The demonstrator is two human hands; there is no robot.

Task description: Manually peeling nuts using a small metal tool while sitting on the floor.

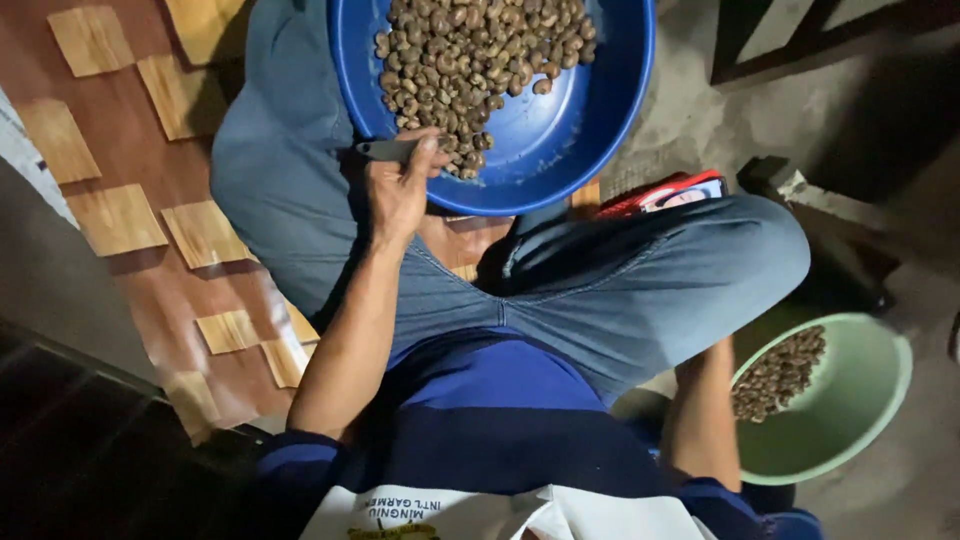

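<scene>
Head camera: our left hand [400, 190] grips a small grey-handled knife [388, 150] at the rim of the round blue plastic basin [600, 110] of brown nuts [470, 60]; our right hand, beside the pale green bowl [870, 400], is hidden.

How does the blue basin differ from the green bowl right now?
The blue basin is deep blue and looks larger; the green bowl is pale green and looks smaller. The blue basin sits in front of the crossed legs, where the left hand holding a knife reaches its rim; the green bowl sits by the right knee, the right hand hidden behind the leg. Both are round and hold brown nuts, heaped to one side.
</scene>
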